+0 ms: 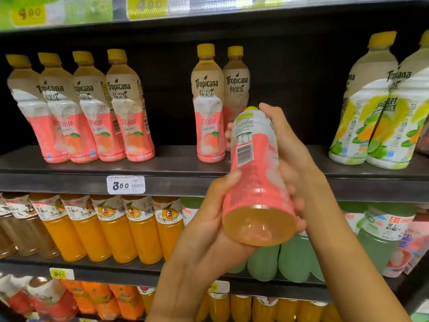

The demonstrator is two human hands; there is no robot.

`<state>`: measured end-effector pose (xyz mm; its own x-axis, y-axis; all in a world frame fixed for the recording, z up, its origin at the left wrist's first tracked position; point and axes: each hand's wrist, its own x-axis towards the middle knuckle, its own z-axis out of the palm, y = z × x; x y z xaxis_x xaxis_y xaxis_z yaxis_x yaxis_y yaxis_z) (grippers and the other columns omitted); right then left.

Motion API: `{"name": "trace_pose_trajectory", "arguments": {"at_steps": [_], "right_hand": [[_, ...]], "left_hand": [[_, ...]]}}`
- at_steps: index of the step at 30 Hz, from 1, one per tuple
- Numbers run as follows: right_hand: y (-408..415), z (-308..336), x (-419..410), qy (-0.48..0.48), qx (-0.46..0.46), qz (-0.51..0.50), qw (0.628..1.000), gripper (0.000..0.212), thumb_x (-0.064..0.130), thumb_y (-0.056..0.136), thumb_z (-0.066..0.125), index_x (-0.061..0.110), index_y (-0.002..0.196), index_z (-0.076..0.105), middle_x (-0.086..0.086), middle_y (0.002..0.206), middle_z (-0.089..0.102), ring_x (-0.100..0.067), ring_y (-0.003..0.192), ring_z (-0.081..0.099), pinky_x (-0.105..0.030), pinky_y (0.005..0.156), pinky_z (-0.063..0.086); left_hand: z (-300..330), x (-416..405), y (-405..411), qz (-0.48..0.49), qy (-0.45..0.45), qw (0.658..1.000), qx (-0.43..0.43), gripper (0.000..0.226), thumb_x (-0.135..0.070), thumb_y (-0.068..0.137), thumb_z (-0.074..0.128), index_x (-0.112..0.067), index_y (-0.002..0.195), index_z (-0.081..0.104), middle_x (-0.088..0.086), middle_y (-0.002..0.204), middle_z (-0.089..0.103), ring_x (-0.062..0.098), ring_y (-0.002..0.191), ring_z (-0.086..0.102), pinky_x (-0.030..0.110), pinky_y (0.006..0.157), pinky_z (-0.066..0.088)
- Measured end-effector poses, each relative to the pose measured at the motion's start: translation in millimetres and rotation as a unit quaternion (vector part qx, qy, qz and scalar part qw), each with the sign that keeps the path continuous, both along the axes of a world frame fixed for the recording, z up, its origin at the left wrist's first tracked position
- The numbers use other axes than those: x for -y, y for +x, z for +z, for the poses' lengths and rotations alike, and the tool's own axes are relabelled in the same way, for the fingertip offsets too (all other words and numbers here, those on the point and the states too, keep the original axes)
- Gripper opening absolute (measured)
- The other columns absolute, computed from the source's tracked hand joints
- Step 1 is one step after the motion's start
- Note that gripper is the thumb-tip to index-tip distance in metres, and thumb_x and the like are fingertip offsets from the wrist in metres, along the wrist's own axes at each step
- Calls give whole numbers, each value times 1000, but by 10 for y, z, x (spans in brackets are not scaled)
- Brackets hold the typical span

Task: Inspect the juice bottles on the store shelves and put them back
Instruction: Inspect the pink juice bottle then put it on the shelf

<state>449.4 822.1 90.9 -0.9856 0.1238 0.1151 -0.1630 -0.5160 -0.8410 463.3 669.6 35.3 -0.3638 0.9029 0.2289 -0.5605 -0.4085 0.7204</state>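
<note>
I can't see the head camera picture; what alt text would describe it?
Two hands hold a pink-labelled peach juice bottle tilted, base toward the camera: left hand at the base, right hand round the side. Behind it, a dark shelf carries matching peach bottles and green-labelled bottles, with orange juice bottles on the shelf below.

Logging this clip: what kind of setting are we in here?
Most likely a grocery or convenience store drinks aisle. Dark shelves hold rows of identical peach juice bottles, a price tag reading 3.50 is clipped to the shelf edge, and both hands hold one bottle out for inspection.
</note>
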Motion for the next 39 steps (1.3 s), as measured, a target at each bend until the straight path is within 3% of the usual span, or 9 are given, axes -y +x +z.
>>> {"name": "trace_pose_trajectory", "arguments": {"at_steps": [6, 11, 16, 20, 23, 27, 30, 34, 39], "right_hand": [[-27, 69, -84, 65, -126, -68, 988, 33, 36, 90, 55, 10, 109, 59, -7, 93, 68, -22, 85, 66, -39, 79, 53], [130, 44, 16, 242, -253, -150, 925, 20, 25, 95, 51, 21, 111, 61, 1, 99, 72, -17, 89, 69, -30, 75, 55], [250, 121, 129, 321, -278, -117, 898, 32, 29, 93, 57, 19, 123, 56, -3, 112, 67, -27, 107, 64, -37, 91, 52], [367, 35, 133, 398, -297, -61, 866, 74, 54, 74, 70, 7, 127, 50, -12, 117, 61, -24, 109, 62, -31, 90, 50], [418, -46, 114, 393, -303, -63, 866, 54, 28, 70, 79, 9, 115, 57, -8, 108, 67, -20, 103, 66, -27, 86, 51], [457, -47, 142, 391, -369, -71, 840, 25, 8, 74, 69, 11, 97, 60, -6, 100, 66, -29, 100, 64, -39, 90, 50], [494, -4, 175, 422, -391, -57, 816, 25, 7, 72, 70, 7, 96, 61, -12, 100, 64, -29, 99, 63, -43, 91, 48], [535, 18, 208, 451, -399, -51, 797, 28, 9, 72, 74, 6, 97, 62, -10, 102, 64, -22, 100, 63, -36, 90, 47], [439, 26, 159, 357, -350, -54, 864, 31, 17, 76, 67, 9, 105, 61, -6, 103, 67, -24, 96, 67, -33, 80, 52]], "left_hand": [[-161, 15, -144, 96, -108, 984, -104, 77, -40, 56, 87, -7, 120, 59, 17, 103, 70, 27, 86, 70, 39, 75, 58], [-265, 26, -212, 282, -215, 851, -388, 48, -36, 69, 75, -30, 112, 56, -10, 101, 71, 5, 91, 68, 18, 73, 54], [-398, -103, -262, 373, -211, 788, -442, 59, -38, 64, 78, -34, 115, 49, -9, 107, 65, 6, 96, 64, 32, 82, 57], [-449, -91, -325, 389, -209, 770, -460, 60, -46, 62, 77, -39, 113, 46, -8, 112, 60, 6, 103, 60, 39, 84, 55], [-464, -72, -380, 424, -201, 748, -470, 59, -38, 61, 81, -41, 109, 46, -2, 111, 58, 13, 107, 57, 41, 87, 52], [-465, -90, -409, 500, -183, 702, -473, 60, -33, 54, 87, -45, 100, 49, -10, 102, 56, 2, 96, 57, 15, 76, 48], [-471, -122, -406, 502, -163, 717, -456, 55, -44, 53, 81, -45, 101, 55, -7, 102, 61, 4, 95, 61, 21, 75, 53], [-465, -112, -444, 457, -170, 741, -462, 65, -41, 56, 82, -12, 111, 63, 0, 104, 68, 12, 100, 65, 29, 82, 54], [-454, -4, -384, 429, -119, 783, -433, 63, -31, 58, 85, -32, 114, 56, -16, 108, 68, 3, 100, 64, 12, 77, 50]]}}
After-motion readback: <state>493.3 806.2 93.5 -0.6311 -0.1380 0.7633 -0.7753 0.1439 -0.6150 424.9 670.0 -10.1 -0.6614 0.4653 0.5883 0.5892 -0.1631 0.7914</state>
